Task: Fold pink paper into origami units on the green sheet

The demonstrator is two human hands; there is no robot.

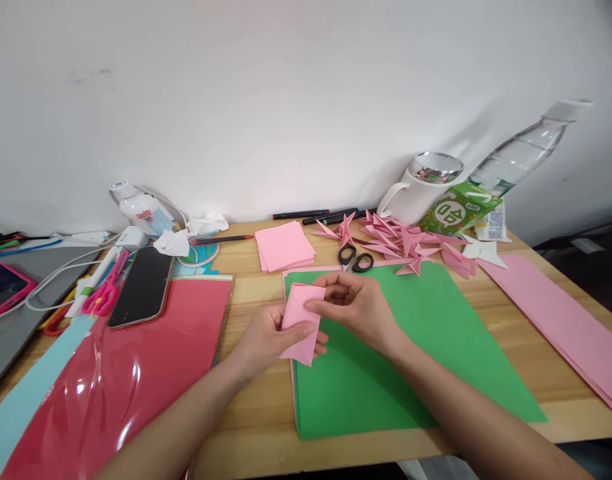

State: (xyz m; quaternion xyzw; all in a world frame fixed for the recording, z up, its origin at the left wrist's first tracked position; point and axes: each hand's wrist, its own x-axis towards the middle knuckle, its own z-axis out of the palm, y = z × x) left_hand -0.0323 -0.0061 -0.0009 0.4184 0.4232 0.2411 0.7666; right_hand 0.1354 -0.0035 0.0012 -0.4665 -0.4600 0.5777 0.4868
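Observation:
Between my two hands is a folded piece of pink paper (pixel 302 309), held up over the left part of a green sheet stack (pixel 411 347). My left hand (pixel 266 337) grips its lower left side, thumb across the front and fingers behind. The thumb and fingers of my right hand (pixel 359 305) pinch its upper right edge. Just beyond lie black-handled scissors (pixel 355 259), their blades partly hidden. A stack of square pink paper (pixel 285 247) lies farther back, and a pile of folded pink paper pieces (pixel 401 239) is to its right.
A white mug (pixel 419 190), a green box (pixel 459 210) and a tilted plastic bottle (pixel 526 150) stand at the back right. Pink strips (pixel 561 320) lie at right. Leftward are a phone (pixel 142 287), pink scissors (pixel 107 285), a red plastic-covered pack (pixel 151 360) and a white bottle (pixel 145 210).

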